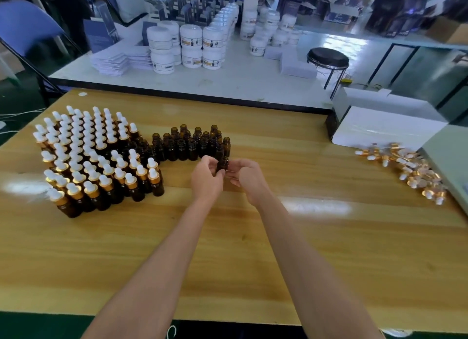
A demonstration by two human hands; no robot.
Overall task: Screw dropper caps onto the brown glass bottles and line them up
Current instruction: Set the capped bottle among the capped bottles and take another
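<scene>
An uncapped brown glass bottle (223, 163) is held just above the wooden table (253, 250), in front of a cluster of uncapped brown bottles (192, 143). My left hand (206, 178) grips it from the left with thumb and fingers. My right hand (247, 179) is curled close against the bottle's right side. It pinches what looks like the thin glass tube of a dropper cap; the cap itself is hidden in the fingers. Several rows of capped bottles (93, 156), with white bulbs and gold collars, stand at the left.
Loose gold-and-white dropper caps (410, 171) lie in a pile at the right, beside a white box (385, 128). Behind the wooden table is a white table (240, 83) with white jars (192, 47), stacked leaflets and a black stool (328, 57).
</scene>
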